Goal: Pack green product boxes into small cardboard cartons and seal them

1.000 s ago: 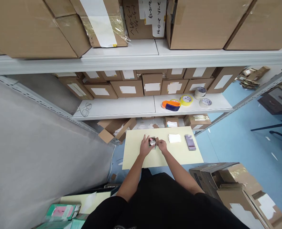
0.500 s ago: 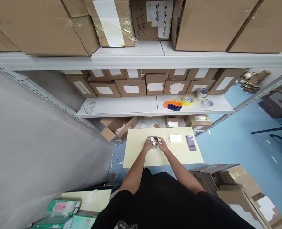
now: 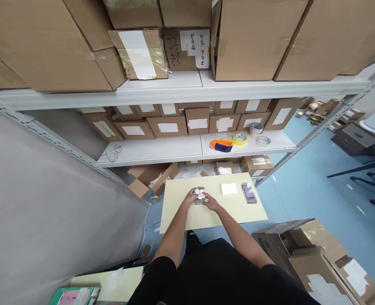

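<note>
My left hand point(image 3: 190, 198) and my right hand point(image 3: 210, 202) grip a small box point(image 3: 200, 194) from its two sides, over the pale yellow tabletop point(image 3: 181, 212). White shows at the top of this box, perhaps flaps, and its lower side looks greyish green. Its contents cannot be made out. To the right of my right hand lies a stack of white paper or cards point(image 3: 228, 188). Beyond that, near the table's right end, is a row of purple items point(image 3: 249, 193), blurred into blocks.
An open cardboard box point(image 3: 149, 180) stands left of the table. On the shelf point(image 3: 162, 150) behind are an orange and dark-blue tape dispenser point(image 3: 221, 145), yellow tape point(image 3: 240, 138) and labelled cartons. Large cartons point(image 3: 314, 254) stand at lower right; a grey wall point(image 3: 48, 190) runs along the left.
The whole view has shifted slightly. White parts now cover the top of the small box, where a darker opening showed before. Both hands stay on it, their fingers slightly moved.
</note>
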`<move>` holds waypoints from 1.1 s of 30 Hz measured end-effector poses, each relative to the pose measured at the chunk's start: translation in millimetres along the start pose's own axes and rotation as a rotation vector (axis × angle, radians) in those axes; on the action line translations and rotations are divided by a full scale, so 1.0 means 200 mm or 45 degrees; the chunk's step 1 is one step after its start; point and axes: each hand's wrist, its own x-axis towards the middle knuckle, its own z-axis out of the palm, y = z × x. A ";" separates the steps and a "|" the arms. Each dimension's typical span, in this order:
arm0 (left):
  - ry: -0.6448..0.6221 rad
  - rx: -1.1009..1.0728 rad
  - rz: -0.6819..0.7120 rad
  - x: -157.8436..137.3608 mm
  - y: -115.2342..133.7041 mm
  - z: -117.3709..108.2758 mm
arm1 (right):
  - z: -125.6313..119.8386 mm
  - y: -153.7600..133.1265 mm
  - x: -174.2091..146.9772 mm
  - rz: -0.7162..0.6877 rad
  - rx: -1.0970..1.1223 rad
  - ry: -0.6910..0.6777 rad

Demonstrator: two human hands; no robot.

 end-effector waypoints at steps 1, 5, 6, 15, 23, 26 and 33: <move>0.029 -0.003 0.033 0.00 0.01 0.00 | 0.00 0.00 0.00 0.015 0.014 -0.016; 0.149 -0.017 0.139 0.00 0.02 0.01 | 0.00 -0.03 -0.01 0.068 0.075 -0.045; 0.163 -0.015 0.154 -0.01 0.02 0.00 | 0.00 -0.04 -0.01 0.072 0.086 -0.035; 0.079 0.016 0.255 -0.12 -0.04 -0.06 | -0.02 -0.04 -0.09 0.036 0.274 -0.005; -0.018 0.067 0.257 -0.16 -0.05 -0.02 | -0.02 -0.07 -0.13 -0.009 0.355 -0.019; 0.039 0.139 0.282 -0.18 -0.05 0.00 | -0.01 -0.09 -0.14 -0.001 0.353 -0.032; 0.127 0.462 0.338 -0.25 0.00 0.03 | 0.00 -0.10 -0.18 0.014 0.365 -0.013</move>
